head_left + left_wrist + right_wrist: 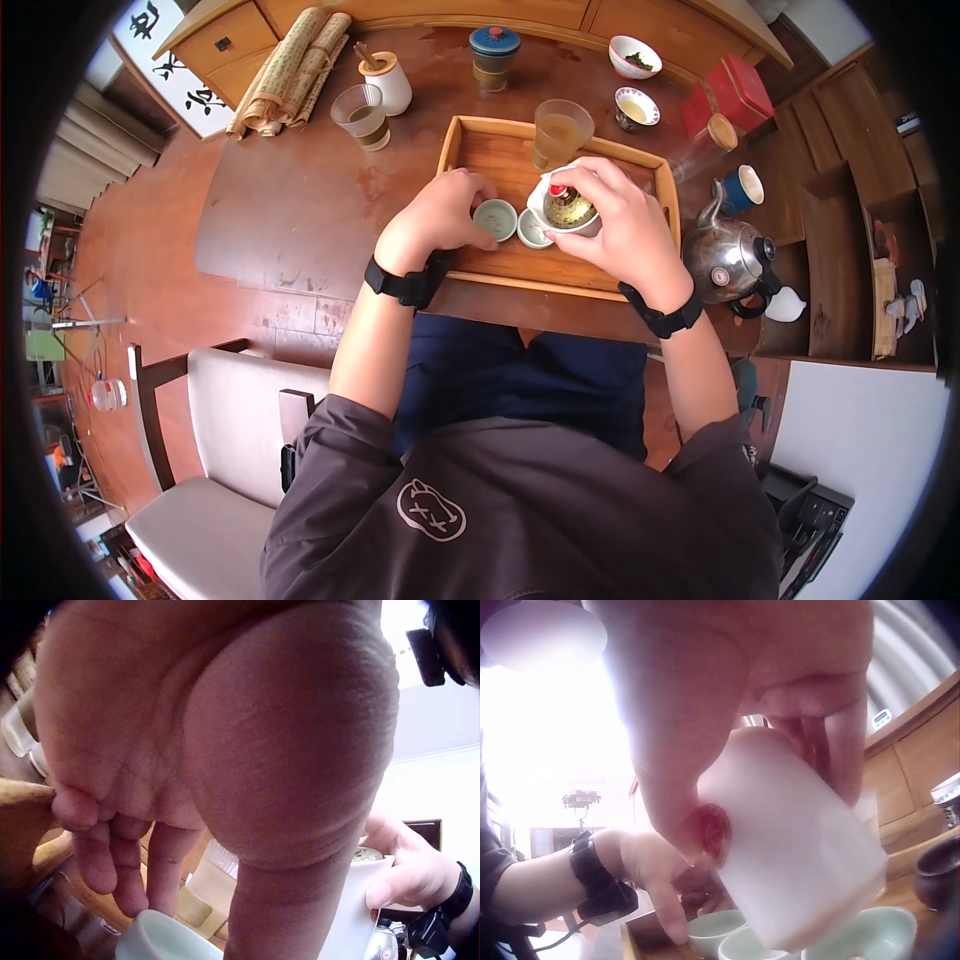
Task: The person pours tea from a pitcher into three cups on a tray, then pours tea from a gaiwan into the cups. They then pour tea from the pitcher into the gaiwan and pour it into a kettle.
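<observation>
My right hand (pixel 625 225) grips a white lipped pitcher (pixel 590 222) above the wooden tray (pixel 500 270). It has a greenish-gold top and a red knob. A round red mark shows near my thumb in the right wrist view, where the pitcher (pixel 795 840) tilts down over pale green cups. My left hand (pixel 440 212) has thumb and fingers on either side of the leftmost cup (pixel 495 222), its rim also visible in the left wrist view (pixel 161 941). Beside it stands a second cup (pixel 533 230), partly under the pitcher; a third cup (pixel 881 937) shows in the right wrist view.
A glass of tea (pixel 562 130) stands at the tray's back. To the right is a steel kettle (pixel 722 262). Behind are a lidded blue cup (pixel 493 50), two bowls and a red tin (pixel 735 95). Rolled mats (pixel 290 75), a glass and a white jar (pixel 388 88) are at left.
</observation>
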Tool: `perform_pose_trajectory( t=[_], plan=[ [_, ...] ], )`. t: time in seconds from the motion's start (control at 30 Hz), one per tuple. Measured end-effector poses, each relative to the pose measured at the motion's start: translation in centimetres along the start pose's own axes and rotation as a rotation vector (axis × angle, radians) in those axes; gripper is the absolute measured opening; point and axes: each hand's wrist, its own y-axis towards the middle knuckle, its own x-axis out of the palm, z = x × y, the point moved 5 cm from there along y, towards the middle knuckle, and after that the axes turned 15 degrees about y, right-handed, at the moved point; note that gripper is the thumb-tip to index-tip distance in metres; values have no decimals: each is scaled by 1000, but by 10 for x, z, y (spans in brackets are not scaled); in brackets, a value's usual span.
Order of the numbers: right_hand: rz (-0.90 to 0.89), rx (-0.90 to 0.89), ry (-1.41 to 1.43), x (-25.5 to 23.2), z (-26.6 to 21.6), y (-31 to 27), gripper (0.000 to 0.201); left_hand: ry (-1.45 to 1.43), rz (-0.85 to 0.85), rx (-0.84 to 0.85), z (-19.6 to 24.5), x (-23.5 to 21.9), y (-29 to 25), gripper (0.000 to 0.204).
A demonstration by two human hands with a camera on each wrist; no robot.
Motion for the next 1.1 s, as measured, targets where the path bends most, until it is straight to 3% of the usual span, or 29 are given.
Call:
perform_pose_trajectory(
  t=[0.3,0.6,1.1],
  plan=[
    [-69,-14,-111,-2,8,-8,54,-27,14,-14,3,-2,-2,54],
    [-11,66,24,-9,14,-14,51,-29,-12,-28,3,-2,-2,54],
    [3,114,-60,-33,20,-29,52,-27,7,-22,6,-3,-4,51]
  ],
)
